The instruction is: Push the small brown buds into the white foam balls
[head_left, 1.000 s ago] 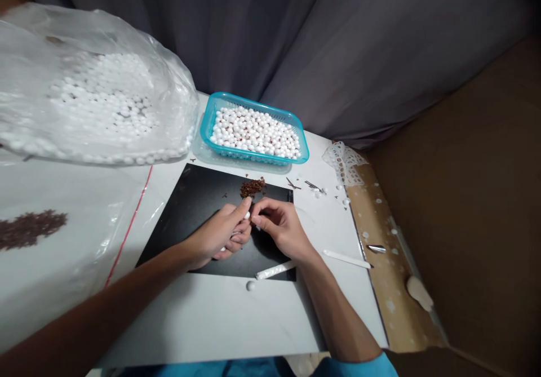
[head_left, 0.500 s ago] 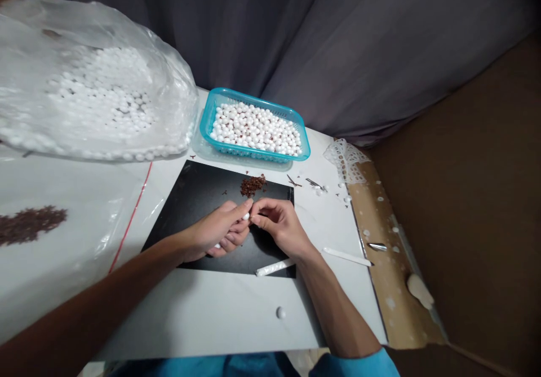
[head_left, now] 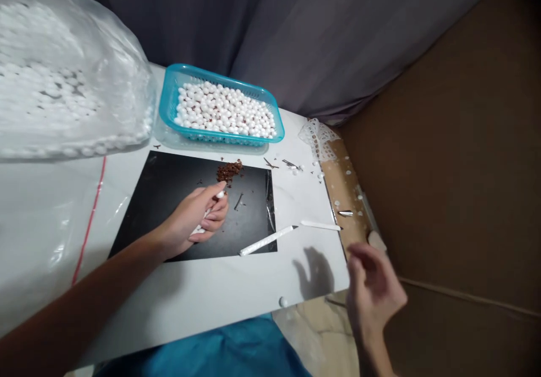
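Note:
My left hand rests on a black mat, fingers pinched round a small white bead on a thin white stick. A little heap of brown bits lies just beyond its fingertips. My right hand hangs off the table's right edge, blurred by motion, fingers loosely curled with nothing visible in them. One loose white bead sits near the table's front edge, left of that hand. A white pointed stick lies at the mat's lower right corner, and another white stick lies further right.
A turquoise basket full of white beads stands behind the mat. At the left lies a large clear plastic bag of white beads. A scrap of white lace and a brown cardboard strip edge the table's right side. Grey curtain behind.
My right hand has left the left hand and swung down to the right, off the table edge. The loose bead has rolled toward the front edge. The view has turned right.

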{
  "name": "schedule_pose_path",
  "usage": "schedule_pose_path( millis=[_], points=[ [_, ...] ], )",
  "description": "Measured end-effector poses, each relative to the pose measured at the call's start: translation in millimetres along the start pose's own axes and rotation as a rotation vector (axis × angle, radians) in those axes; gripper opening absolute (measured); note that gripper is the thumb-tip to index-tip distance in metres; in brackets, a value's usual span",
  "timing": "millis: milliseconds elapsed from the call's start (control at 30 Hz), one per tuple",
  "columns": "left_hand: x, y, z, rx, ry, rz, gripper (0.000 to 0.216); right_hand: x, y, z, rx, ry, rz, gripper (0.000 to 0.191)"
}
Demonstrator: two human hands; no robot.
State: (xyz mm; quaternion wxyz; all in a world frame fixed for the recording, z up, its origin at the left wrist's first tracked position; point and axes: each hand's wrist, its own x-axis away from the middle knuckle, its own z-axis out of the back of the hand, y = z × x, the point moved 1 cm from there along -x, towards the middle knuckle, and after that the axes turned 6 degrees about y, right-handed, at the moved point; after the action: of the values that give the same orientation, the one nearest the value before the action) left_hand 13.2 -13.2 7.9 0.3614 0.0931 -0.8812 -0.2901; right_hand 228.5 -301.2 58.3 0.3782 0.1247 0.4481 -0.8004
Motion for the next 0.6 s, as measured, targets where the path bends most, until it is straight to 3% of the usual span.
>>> schedule_pose_path(
  millis=[67, 133, 167, 267, 367, 433, 500, 600],
  points=[
    [1.1, 1.2, -2.1, 0.02, 0.01, 0.001, 0.053, 48.2, 6.2, 9.9, 0.082, -0.206, 0.228, 0.039],
    [2.1, 1.3, -4.0, 0.026, 0.016, 0.01, 0.051, 99.2, 6.5, -4.3, 0.199, -0.268, 0.415, 0.056],
    [2.5, 1.3, -4.4, 0.026, 0.021, 0.012, 0.051, 122.7, 6.8, -17.2, 0.244, -0.275, 0.446, 0.053],
    [3.2, 1.5, -3.0, 0.017, 0.023, 0.022, 0.051, 175.0, 15.9, -52.2, 0.304, -0.034, 0.497, 0.029],
    [4.0, 2.9, -0.5, -0.011, -0.006, 0.022, 0.05, 198.1, 45.4, -52.9, 0.152, 0.084, 0.36, 0.007],
    [4.7, 3.4, -0.3, -0.045, -0.002, 0.014, 0.051, 202.6, 70.9, -37.8, 0.081, -0.137, 0.332, 0.014],
    [5.1, 2.7, -1.7, -0.095, 0.018, 0.017, 0.052, 204.2, 97.5, -21.8, 0.252, -0.45, 0.115, 0.026],
    [4.8, -0.7, -4.3, -0.186, 0.053, 0.004, 0.05, 213.9, 126.0, -14.1, 0.594, -1.133, -0.283, 0.02]
  ],
)
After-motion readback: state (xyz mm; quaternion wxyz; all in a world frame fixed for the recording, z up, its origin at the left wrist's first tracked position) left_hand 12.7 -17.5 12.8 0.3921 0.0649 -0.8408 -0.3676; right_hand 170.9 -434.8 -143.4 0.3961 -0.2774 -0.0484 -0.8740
